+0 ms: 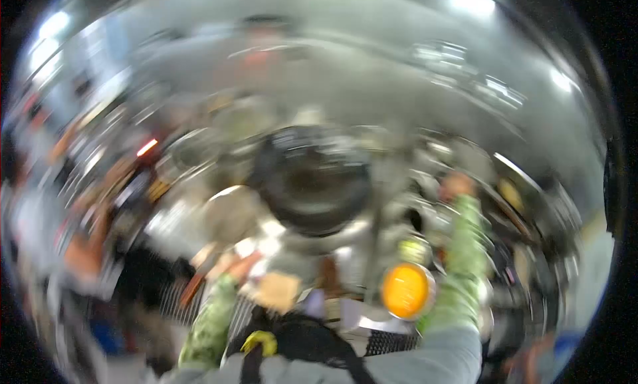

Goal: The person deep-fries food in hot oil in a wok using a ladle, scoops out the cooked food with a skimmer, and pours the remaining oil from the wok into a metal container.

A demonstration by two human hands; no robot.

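Observation:
Motion blurs the whole head view. My left hand point(232, 265), in a green sleeve, is low at left of centre, near a square tan item point(278, 291) and a handle-like shape; its fingers are smeared. On the right, my right hand point(457, 184) reaches forward among metal containers, its fingers too blurred to make out. Between the hands, further forward, sits a large black wok point(312, 184). A round container of orange liquid point(405, 289) stands beside my right forearm.
Several metal bowls and pans surround the wok. A round pale pan point(232, 214) lies left of it. People stand at the far left, one with a bare arm point(90, 248) over the counter. A long handle point(508, 211) is at the right.

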